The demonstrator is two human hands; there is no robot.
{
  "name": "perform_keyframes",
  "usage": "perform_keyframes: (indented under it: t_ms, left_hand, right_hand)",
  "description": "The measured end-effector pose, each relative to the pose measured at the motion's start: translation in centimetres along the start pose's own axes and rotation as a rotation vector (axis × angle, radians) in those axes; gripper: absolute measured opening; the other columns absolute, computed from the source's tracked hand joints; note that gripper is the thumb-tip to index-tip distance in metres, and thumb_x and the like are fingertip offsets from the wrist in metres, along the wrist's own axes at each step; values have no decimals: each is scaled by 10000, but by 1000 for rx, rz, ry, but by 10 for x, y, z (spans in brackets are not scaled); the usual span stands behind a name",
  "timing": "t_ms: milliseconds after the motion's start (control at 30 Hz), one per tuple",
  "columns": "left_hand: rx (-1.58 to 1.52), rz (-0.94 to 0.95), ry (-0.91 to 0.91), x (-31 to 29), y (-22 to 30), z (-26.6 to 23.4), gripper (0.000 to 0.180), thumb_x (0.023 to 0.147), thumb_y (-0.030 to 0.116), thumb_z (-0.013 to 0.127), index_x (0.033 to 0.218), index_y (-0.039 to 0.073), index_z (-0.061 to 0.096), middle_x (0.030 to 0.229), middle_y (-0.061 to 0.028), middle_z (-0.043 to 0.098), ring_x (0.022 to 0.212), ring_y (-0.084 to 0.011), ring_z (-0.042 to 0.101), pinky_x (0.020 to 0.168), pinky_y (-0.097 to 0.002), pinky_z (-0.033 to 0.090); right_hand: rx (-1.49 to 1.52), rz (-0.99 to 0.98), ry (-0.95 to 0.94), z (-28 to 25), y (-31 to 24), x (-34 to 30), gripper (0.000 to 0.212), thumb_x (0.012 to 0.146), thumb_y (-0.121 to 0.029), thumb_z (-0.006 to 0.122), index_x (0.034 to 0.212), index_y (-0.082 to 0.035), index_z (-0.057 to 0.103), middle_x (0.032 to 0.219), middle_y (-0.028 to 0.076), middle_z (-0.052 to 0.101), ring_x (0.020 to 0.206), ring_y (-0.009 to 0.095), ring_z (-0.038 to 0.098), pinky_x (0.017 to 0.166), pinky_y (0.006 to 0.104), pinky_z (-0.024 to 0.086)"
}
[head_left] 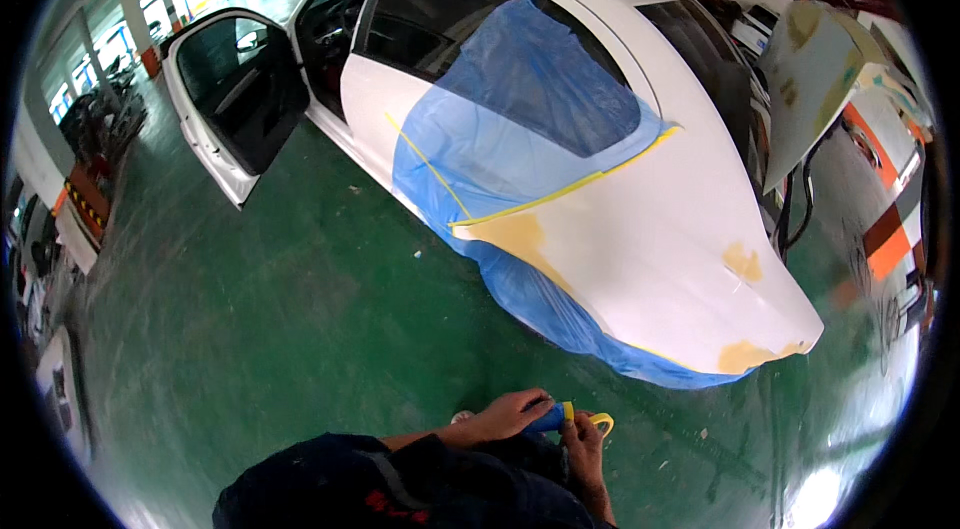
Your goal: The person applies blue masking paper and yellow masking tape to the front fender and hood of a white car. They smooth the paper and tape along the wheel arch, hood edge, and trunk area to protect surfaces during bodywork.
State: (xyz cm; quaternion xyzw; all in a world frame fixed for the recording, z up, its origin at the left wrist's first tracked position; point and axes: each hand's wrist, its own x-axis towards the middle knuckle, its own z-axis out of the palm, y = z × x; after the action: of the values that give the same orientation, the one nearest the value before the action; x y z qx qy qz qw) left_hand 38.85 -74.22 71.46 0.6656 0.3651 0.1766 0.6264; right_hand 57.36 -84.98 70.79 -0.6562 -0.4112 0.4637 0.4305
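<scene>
Low in the head view, my left hand (518, 411) is closed round one end of a small blue roll of masking film (546, 418) with a yellow tape band at its other end. My right hand (582, 437) pinches close to that band, and a yellow tape loop (603, 421) shows beside its fingers. Whether the loop is a separate roll, I cannot tell. Ahead is a white car (640, 219) with filler-coloured patches on its rear side. Blue masking film (500, 144) covers part of its rear door and window, edged by yellow tape (575, 188).
An open front car door (240, 94) juts out at the left. More blue film (545, 309) hangs under the rear panel towards the green floor (290, 299). A detached panel with patches (815, 79) stands at the right. Car parts (100, 134) line the far left.
</scene>
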Motion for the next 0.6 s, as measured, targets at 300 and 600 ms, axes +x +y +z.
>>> perform_keyframes:
  t_ms: [300, 600]
  left_hand:
    - [756, 484, 343, 74, 37, -40, 585, 1022, 350, 527, 1481, 9, 403, 1523, -201, 423, 1409, -385, 404, 1152, -490, 337]
    - [1304, 771, 578, 366, 179, -131, 712, 1018, 399, 457, 1574, 25, 216, 1642, -171, 221, 1522, -330, 199, 1234, -505, 156]
  right_hand:
    - [-215, -37, -58, -15, 10, 24, 221, 962, -171, 624, 910, 40, 663, 923, 91, 607, 906, 194, 584, 781, 348, 472]
    - [-187, 70, 15, -90, 4, -5, 287, 975, -219, 593, 872, 44, 644, 867, 84, 597, 826, 182, 575, 744, 339, 466]
